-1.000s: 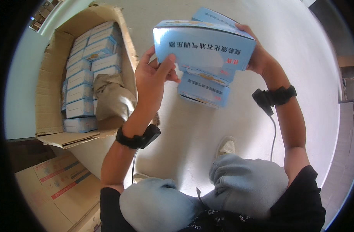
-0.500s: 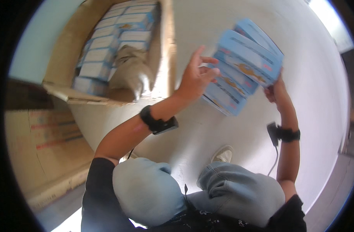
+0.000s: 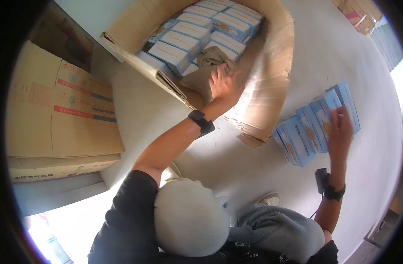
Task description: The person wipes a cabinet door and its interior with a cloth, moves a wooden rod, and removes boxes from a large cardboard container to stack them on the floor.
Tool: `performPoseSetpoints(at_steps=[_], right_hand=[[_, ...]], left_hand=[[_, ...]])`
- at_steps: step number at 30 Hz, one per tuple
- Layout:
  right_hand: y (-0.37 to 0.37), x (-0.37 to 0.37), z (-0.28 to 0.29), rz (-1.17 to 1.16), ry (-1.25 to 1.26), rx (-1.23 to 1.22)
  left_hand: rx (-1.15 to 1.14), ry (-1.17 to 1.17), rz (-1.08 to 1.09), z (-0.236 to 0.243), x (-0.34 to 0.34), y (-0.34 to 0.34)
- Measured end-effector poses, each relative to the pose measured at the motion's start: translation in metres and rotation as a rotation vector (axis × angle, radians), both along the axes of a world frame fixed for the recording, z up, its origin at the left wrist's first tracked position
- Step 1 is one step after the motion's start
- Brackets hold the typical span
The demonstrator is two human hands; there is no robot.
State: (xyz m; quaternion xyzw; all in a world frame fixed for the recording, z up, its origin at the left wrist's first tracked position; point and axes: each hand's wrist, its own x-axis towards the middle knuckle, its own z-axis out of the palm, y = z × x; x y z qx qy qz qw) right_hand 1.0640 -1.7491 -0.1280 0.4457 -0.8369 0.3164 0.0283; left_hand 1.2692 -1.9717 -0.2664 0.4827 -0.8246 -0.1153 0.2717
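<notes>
My left hand (image 3: 224,86) reaches over the near side of a large open carton (image 3: 272,72), its fingers spread and nothing held. Just beneath and beside it, a crumpled brown bag or cloth (image 3: 200,81) lies in the carton against several blue-and-white boxes (image 3: 181,42). Out to the right, my right hand (image 3: 341,127) is beside a slanting row of similar blue boxes (image 3: 305,134) on the floor. Its fingers are near the row's far end, blurred, and their grip cannot be made out. Dark straps with small devices circle both wrists.
Brown cartons (image 3: 82,110) are stacked at the left. Another carton (image 3: 357,15) stands at the far right. The pale floor (image 3: 219,154) runs between the open carton and my bent legs (image 3: 190,220). A flap hangs at the open carton's near right corner.
The blue boxes, earlier fanned out by my right hand, now stand in a row on the floor. My left hand has moved from beside them to the open carton. The view has shifted left.
</notes>
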Motion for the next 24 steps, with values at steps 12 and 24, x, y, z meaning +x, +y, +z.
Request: performPoseSetpoints(at_steps=[12,24], right_hand=[[-0.093,0.077,-0.009,0.452,-0.181,0.138],[-0.278,0.096,0.002,0.708,-0.900,0.016]], left_hand=[[-0.014,0.164,-0.081,-0.094,0.036,-0.045],[0.049,0.787,-0.253,0.141,0.044,-0.009]])
